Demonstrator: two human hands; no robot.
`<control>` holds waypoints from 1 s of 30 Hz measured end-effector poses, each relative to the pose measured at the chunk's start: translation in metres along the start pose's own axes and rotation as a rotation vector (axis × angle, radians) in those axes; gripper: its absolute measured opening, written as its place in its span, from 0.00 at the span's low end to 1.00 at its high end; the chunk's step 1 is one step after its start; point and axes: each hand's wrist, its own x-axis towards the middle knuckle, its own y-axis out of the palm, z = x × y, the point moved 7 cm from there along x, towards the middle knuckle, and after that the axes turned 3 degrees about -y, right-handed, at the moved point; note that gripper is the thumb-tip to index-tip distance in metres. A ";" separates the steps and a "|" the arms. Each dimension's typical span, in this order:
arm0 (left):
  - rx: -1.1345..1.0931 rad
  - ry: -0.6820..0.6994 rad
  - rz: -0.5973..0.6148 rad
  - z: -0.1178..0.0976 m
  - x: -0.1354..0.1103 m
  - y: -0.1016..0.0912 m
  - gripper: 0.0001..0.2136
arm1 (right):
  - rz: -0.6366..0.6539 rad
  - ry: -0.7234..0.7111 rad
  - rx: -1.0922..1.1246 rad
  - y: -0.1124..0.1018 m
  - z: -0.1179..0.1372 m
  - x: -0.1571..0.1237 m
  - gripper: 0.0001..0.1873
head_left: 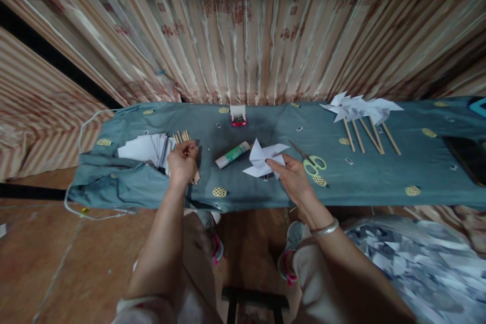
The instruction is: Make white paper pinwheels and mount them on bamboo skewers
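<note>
Between the thumb and fingers of my right hand (pixel 294 174) is a white paper pinwheel (pixel 261 157), its points spread and no stick visible on it. My left hand (pixel 183 159) is over a bundle of thin wooden sticks (pixel 196 176), fingers curled together; whether a stick is between them is hidden. White paper sheets (pixel 142 149) lie fanned out just left of that hand. A green and white glue stick (pixel 232 155) lies between my hands. Scissors (pixel 313 162) with pale green handles lie beside my right hand.
A small open red box (pixel 238 116) of metal pins stands at the back of the cloth-covered table (pixel 266 197). Several finished pinwheels (pixel 360 109) on sticks lie at the right, near a dark phone-like object (pixel 465 157). A plastic bag of white paper pieces (pixel 421 263) sits below right.
</note>
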 end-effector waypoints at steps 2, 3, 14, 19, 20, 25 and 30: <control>0.219 0.011 0.027 0.011 0.005 -0.003 0.16 | -0.001 -0.004 0.000 0.001 0.001 0.000 0.16; 0.305 0.021 0.030 0.014 0.006 -0.004 0.17 | 0.001 -0.006 0.001 0.001 0.001 0.000 0.16; 0.671 0.147 0.026 0.005 0.002 0.001 0.16 | -0.002 -0.024 -0.009 -0.002 -0.001 0.002 0.16; 0.686 0.178 0.056 0.002 -0.001 0.005 0.19 | -0.007 -0.006 -0.004 -0.002 0.000 0.001 0.16; 0.685 0.182 0.063 0.002 -0.002 0.006 0.20 | -0.004 -0.002 -0.004 -0.001 -0.001 0.001 0.16; 0.677 0.175 0.087 0.001 -0.003 0.008 0.21 | 0.010 -0.005 -0.011 0.000 -0.003 0.001 0.16; 0.681 0.106 0.106 0.000 -0.003 0.009 0.20 | 0.017 -0.012 -0.033 0.002 -0.004 0.001 0.15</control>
